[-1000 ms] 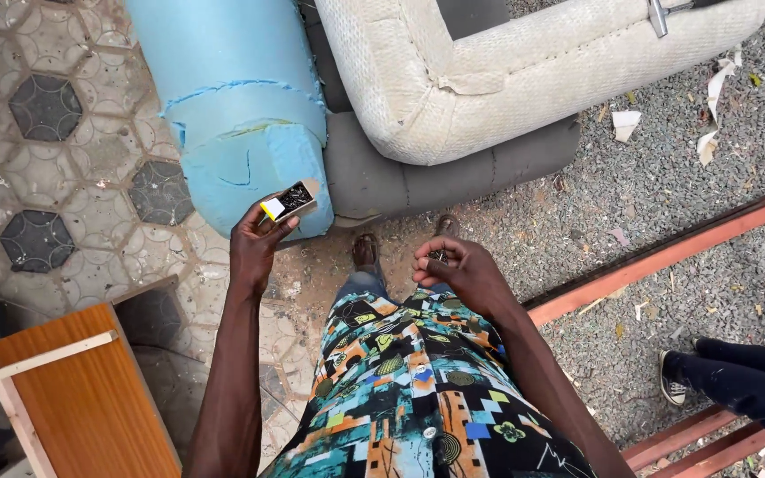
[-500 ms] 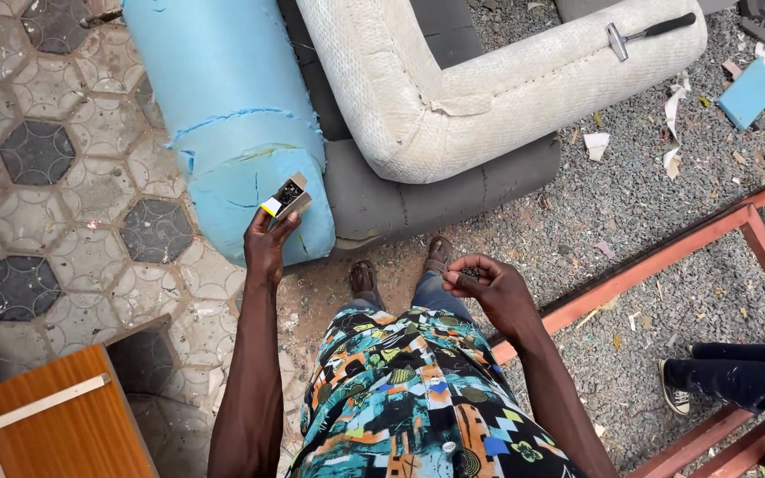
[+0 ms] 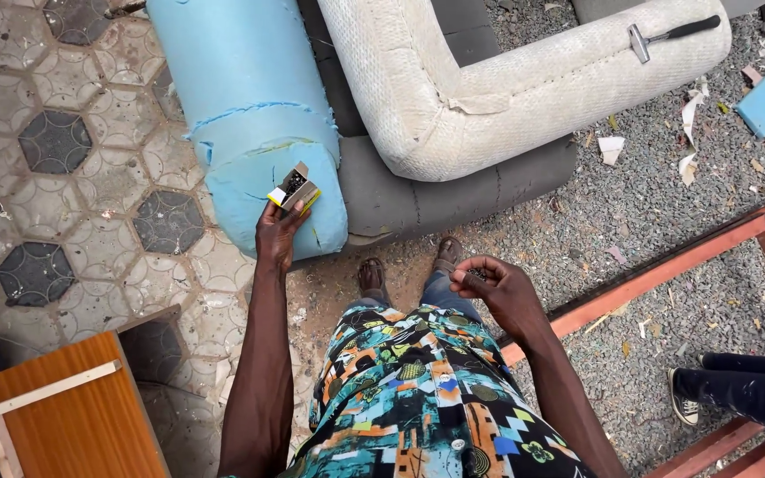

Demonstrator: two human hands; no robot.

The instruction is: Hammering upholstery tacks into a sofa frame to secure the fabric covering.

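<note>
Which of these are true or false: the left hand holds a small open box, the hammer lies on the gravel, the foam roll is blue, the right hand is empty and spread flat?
1. The left hand holds a small open box. True.
2. The hammer lies on the gravel. False: it rests on the cream cushion.
3. The foam roll is blue. True.
4. The right hand is spread flat. False: its fingers are curled, pinching something too small to tell.

Bare arms, multicoloured patterned shirt [image 3: 418,389], sandals [image 3: 371,276]
</note>
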